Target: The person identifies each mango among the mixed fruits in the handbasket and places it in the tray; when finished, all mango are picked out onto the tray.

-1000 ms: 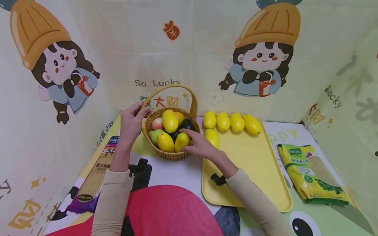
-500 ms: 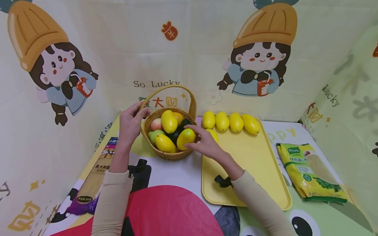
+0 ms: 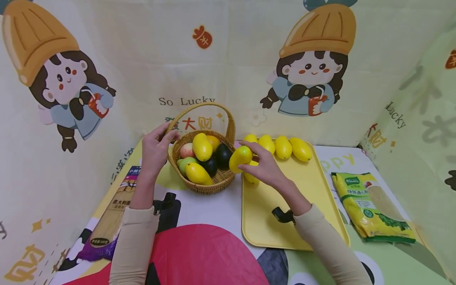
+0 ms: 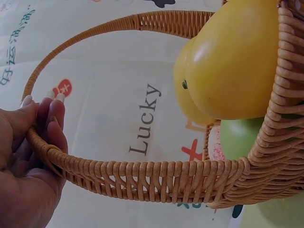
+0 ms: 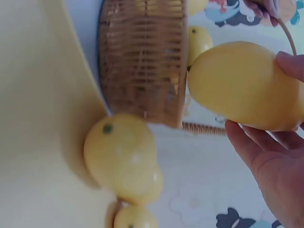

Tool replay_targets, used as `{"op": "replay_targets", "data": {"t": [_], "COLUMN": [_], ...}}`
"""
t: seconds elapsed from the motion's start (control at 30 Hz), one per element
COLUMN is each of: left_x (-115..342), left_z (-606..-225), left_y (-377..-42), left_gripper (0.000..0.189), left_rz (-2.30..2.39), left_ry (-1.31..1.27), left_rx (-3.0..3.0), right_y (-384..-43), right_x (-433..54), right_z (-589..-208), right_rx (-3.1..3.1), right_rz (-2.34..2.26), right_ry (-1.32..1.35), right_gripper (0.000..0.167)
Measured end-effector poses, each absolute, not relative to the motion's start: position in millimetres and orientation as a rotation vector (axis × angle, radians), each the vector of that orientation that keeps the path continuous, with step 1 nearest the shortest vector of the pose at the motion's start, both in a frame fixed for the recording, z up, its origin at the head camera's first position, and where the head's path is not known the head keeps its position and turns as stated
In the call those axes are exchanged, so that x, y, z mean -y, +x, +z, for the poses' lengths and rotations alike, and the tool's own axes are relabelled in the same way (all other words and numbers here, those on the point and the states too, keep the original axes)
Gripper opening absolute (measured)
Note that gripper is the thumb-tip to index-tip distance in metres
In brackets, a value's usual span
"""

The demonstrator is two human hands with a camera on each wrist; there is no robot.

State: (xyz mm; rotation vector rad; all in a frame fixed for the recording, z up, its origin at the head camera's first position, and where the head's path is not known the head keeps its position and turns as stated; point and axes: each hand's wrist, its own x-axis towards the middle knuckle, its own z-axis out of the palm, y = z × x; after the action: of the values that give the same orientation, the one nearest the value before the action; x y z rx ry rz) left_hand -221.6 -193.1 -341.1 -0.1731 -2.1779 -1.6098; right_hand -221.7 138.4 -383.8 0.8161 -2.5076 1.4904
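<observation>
Red, green and white print covers the surface (image 3: pixel 210 209) I work at. On it lies the yellow tray (image 3: pixel 295 209), bare over most of its near part. Four yellow mangoes (image 3: pixel 283 147) lie in a row along its far edge and a fifth mango (image 3: pixel 251 177) sits by its left edge; I count those five as done.

Next comes the wicker basket (image 3: pixel 210 188), just left of the tray. My hands are apart: the left hand (image 3: pixel 154 148) grips one side of the basket's arched handle (image 3: pixel 230 126), thumb and fingers round the cane. A spaghetti packet (image 3: pixel 111 217) lies beside my left sleeve, and a yellow-green packet (image 3: pixel 372 206) lies right of the tray; neither seems part of the work.

My right hand (image 3: pixel 263 160) pinches a sixth mango (image 3: pixel 238 160), green-tinged at one end, between thumb and fingers. It is up between the basket rim and the tray, clear of the basket but not yet set down. Two yellow mangoes (image 3: pixel 202 147) remain inside, so I judge the move onto the tray more than half done. Around them lie two dark fruits (image 3: pixel 223 155), a green fruit (image 3: pixel 183 163), an orange fruit (image 3: pixel 214 141) and a pinkish peach (image 3: pixel 187 151); none of those kinds lies on the tray.
</observation>
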Motion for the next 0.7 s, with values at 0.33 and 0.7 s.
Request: {"op": "replay_targets", "data": {"t": [0.33,0.7], "left_x": [198.1,196.0], "left_z": [-343.1,-342.5], "left_y": [-222.7,-223.3], "left_gripper": [0.037,0.037], "left_rz": [-1.601,-1.608], "left_ry": [-0.149,-0.187], "left_rx": [2.179,2.171], "right_y": [-224.3,-225.0], "right_x": [-178.4,-222.4], "right_z": [-384.1,-404.3], "right_rx": [2.6,2.921], "right_rz": [1.283,1.076], "right_ry": [0.61,0.284], "right_gripper": [0.076,0.071]}}
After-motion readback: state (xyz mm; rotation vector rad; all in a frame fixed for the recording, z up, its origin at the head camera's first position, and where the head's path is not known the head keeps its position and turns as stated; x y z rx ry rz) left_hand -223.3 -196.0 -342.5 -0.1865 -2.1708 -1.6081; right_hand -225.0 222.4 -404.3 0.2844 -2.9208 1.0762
